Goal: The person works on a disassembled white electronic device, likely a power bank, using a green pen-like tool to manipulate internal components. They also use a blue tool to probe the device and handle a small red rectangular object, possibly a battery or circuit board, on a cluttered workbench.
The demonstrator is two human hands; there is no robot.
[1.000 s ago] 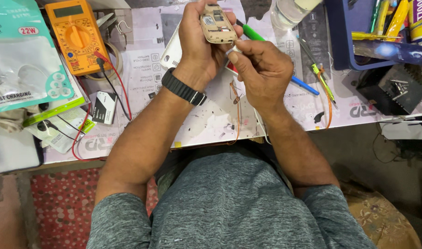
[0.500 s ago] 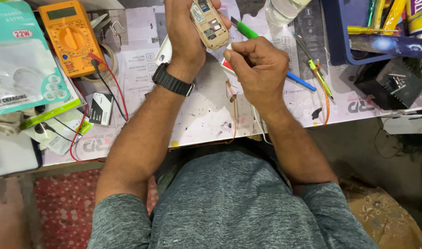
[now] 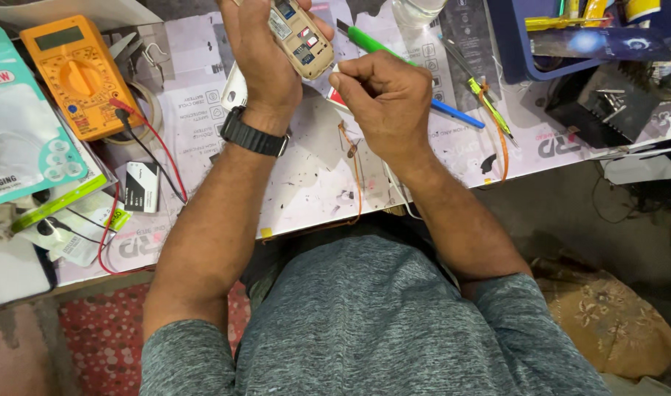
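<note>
Nearest, a grey T-shirt and two bare forearms reaching up over the bench edge, black wristwatch (image 3: 253, 136) on the left wrist.

Above that, left hand (image 3: 266, 55) wrapped around a small beige keypad phone (image 3: 302, 40), fingers curled behind it, thumb along its side, raised over the white printed mat (image 3: 313, 183). Right hand (image 3: 383, 99) bunched into a loose fist, fingertips pinched together right at the phone's lower end; impossible to tell whether anything small sits between them.

As for progress: back cover already off, card slots and metal contacts laid bare, battery bay apparently empty. Small black block (image 3: 141, 187), possibly the battery, lying apart on the mat to the left. Nothing closed up again yet.

Just beyond the right hand, a green-handled tool (image 3: 372, 42) flat on the mat, untouched. Yellow-green tweezers (image 3: 489, 103) to its right.

Off to the left, orange multimeter (image 3: 75, 73) with red and black leads (image 3: 159, 147) trailing toward the bench edge, beside a teal charger package (image 3: 20, 147).

Farthest right, blue plastic tray (image 3: 522, 51) holding yellow-handled tools and a dark glossy card; the rest cut off by the frame. Next to it, a black box (image 3: 599, 103) with a few small metal bits on top, kind unclear.
</note>
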